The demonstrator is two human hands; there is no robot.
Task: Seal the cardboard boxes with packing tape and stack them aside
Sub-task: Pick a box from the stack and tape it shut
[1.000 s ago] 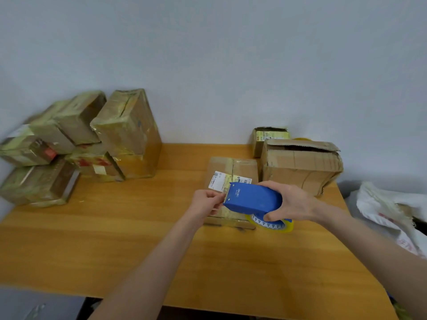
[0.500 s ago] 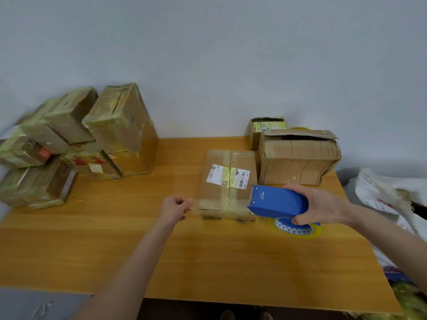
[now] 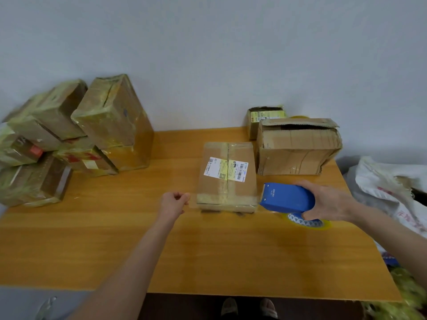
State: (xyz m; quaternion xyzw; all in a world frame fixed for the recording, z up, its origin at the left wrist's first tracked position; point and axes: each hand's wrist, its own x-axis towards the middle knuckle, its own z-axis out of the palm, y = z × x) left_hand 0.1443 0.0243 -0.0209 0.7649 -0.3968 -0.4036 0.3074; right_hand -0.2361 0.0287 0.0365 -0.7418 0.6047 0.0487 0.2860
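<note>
A flat cardboard box (image 3: 227,176) with a white and yellow shipping label lies in the middle of the wooden table (image 3: 208,250). My right hand (image 3: 328,200) grips a blue tape dispenser (image 3: 287,198) just right of the box's near corner, its yellowish tape roll (image 3: 305,222) underneath. A clear strip of tape (image 3: 193,200) stretches from the dispenser across the box's near edge to my left hand (image 3: 174,203), which pinches its end just left of the box.
Several taped boxes (image 3: 69,139) are piled at the table's left end against the wall. A larger box (image 3: 298,146) with loose top flaps and a small box (image 3: 263,118) stand at the back right. A white sack (image 3: 390,190) lies beyond the table's right edge.
My hands have drawn apart: the left pulled the tape end leftward past the box, the right carried the dispenser to the right, off the box's near edge.
</note>
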